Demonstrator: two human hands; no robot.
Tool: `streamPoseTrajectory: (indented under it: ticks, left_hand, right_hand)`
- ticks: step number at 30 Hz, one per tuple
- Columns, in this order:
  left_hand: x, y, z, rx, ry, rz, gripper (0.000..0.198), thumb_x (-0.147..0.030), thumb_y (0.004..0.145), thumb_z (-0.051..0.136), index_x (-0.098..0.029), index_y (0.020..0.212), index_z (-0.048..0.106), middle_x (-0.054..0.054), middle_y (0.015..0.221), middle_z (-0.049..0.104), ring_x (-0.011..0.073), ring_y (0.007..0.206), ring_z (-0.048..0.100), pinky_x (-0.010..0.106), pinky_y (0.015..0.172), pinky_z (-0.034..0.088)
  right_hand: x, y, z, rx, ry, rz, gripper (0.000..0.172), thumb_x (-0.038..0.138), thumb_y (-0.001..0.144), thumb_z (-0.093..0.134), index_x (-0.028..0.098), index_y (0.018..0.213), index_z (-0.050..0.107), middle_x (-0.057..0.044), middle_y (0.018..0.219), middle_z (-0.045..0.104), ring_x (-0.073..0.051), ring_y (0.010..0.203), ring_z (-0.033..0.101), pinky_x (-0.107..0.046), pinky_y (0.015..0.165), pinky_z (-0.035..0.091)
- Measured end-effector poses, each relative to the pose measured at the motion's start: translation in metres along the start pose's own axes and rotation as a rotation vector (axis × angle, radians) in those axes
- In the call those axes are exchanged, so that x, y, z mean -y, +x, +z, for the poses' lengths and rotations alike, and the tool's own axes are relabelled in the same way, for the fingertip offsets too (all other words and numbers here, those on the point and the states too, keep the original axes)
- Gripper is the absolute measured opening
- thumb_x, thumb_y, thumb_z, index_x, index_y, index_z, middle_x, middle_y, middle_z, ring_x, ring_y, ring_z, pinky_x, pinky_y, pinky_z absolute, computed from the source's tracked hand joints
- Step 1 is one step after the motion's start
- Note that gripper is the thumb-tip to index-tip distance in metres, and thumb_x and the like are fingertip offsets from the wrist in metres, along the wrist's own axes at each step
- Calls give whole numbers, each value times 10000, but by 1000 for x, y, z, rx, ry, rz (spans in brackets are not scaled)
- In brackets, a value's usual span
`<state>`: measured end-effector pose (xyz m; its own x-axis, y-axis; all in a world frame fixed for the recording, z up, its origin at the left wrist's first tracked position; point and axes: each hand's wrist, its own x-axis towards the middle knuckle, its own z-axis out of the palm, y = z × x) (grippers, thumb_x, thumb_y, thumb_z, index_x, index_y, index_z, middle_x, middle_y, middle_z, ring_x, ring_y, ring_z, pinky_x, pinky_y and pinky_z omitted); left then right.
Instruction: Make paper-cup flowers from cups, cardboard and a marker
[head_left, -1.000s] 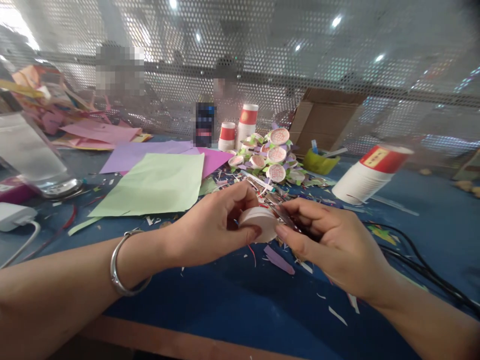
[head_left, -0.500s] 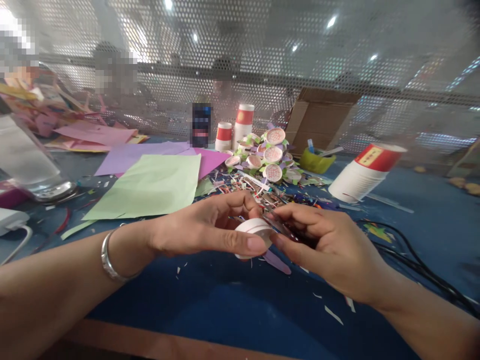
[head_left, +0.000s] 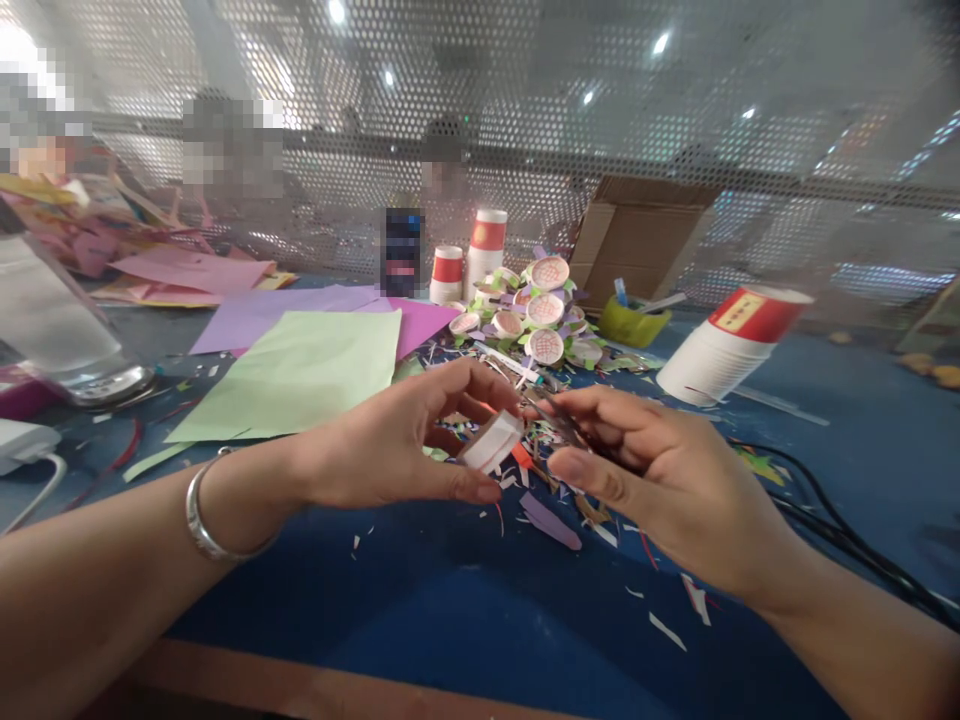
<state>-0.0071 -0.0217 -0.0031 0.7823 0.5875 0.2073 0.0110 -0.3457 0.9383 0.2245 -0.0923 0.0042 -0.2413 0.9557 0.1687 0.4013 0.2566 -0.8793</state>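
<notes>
My left hand, with a silver bangle on its wrist, grips a cut-off paper cup bottom between thumb and fingers. The white piece is tilted up on its side. Close by on the right, my right hand is closed around scissors, their metal blades pointing up and left. Most of the handles are hidden by the fingers. A small gap lies between the blades and the cup bottom. Under both hands are paper scraps, among them a purple strip.
Light green paper lies left over purple sheets. Behind the scraps stands a pile of paper-cup flowers. A tilted stack of paper cups is at right, near black cables. A glass stands far left.
The cup bottom has been turned in my left hand and now shows its side. My right hand has moved slightly away from it, so its thumb is clear of the piece.
</notes>
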Motion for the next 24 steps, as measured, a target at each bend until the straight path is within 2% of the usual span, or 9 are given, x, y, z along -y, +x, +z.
streamPoseTrajectory:
  ticks: [3,5,9,14,19,24]
  left_hand:
    - [5,0,0,-113,133,83,563,-144,795,778,-201,1298,533,117,1271,587,223,1157,622,337,918,595]
    - [6,1,1,-177,244,135,523,-158,799,777,-199,1276,565,105,1254,568,209,1134,619,318,917,595]
    - [4,0,1,-271,444,226,451,-104,811,733,-212,1228,598,84,1234,561,194,1161,583,270,910,581]
    - [0,-2,3,-272,552,274,518,7,771,662,-223,1229,584,88,1271,571,219,1213,557,253,834,603]
    - [1,-2,6,-264,581,307,518,31,777,618,-220,1229,588,94,1275,559,228,1238,541,281,861,612]
    - [2,-2,9,-270,522,260,501,-8,774,671,-229,1218,597,99,1275,557,240,1228,550,276,834,620]
  right_hand:
    - [-1,1,-2,-12,-4,29,375,502,904,696,221,1150,669,-20,857,707,-124,677,589,-208,552,451]
    - [-1,2,0,11,-10,41,379,523,923,665,219,1149,661,-8,824,689,-109,636,554,-208,530,423]
    - [-3,2,4,62,-2,61,396,540,962,599,217,1187,643,54,642,533,-85,496,418,-216,432,318]
    - [-3,2,5,76,-34,44,410,537,980,568,202,1194,667,84,545,395,-84,444,324,-233,393,243]
    - [-1,3,5,92,-74,12,341,517,994,548,216,1059,696,78,538,398,-87,453,334,-238,408,257]
    - [0,2,4,110,-86,14,355,523,999,534,207,968,692,78,531,369,-84,447,323,-238,404,248]
